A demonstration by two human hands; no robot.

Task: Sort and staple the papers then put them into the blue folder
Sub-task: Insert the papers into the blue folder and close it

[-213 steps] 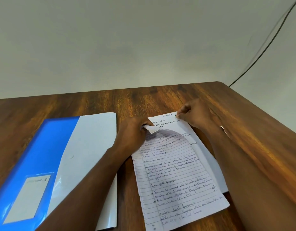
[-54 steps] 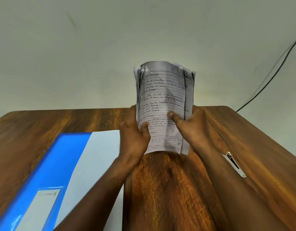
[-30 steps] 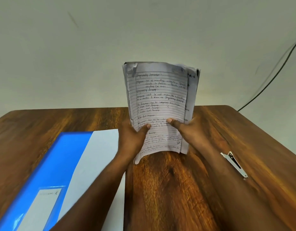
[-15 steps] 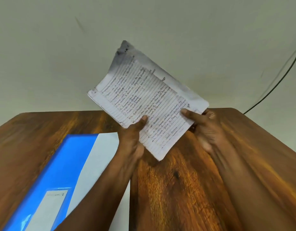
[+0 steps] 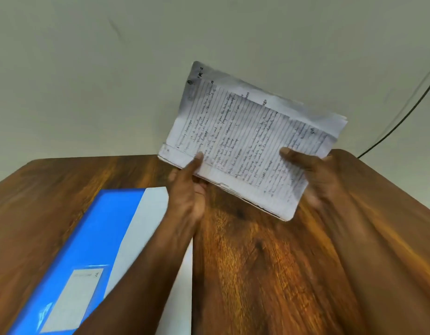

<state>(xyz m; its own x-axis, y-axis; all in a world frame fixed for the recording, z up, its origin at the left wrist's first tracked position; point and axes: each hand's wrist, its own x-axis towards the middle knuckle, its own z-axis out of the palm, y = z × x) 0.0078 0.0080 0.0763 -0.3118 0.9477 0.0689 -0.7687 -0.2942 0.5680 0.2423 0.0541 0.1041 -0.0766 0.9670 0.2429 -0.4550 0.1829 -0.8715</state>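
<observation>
Lined papers [image 5: 247, 141] held aloft, both hands gripping.

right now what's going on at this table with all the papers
A person holds a stack of handwritten papers in the air above a wooden table, turned sideways. The left hand grips its lower edge, thumb on top, and the right hand grips the right end. The blue folder lies on the table to the left, away from the stack. No stapler is in view, so stapling and filing look not yet done.
</observation>
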